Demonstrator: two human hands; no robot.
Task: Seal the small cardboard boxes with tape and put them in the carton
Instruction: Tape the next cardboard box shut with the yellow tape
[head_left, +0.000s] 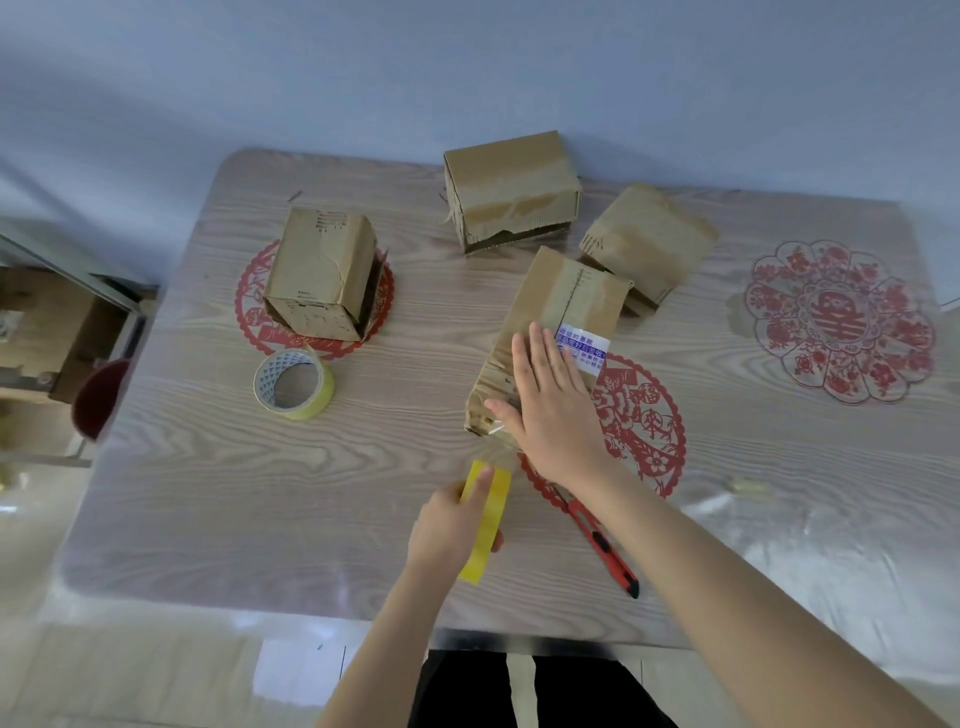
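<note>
Yellow tape roll (488, 525), gripped by the left hand (441, 525), is stretching tape toward the table (260, 493) near edge, along the long axis of the small cardboard box (561, 296); the right hand (556, 415) is pressing the box, fingers flat.

The right hand (553, 410) presses flat on the near cardboard box (550, 312). The left hand (452, 525) grips a yellow tape roll (485, 525) just nearer. A red utility knife (605, 548) lies right of it on the table (260, 519).

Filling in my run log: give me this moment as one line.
step: taping box | left hand: holds tape roll | right hand: flat on box | knife: idle
</note>
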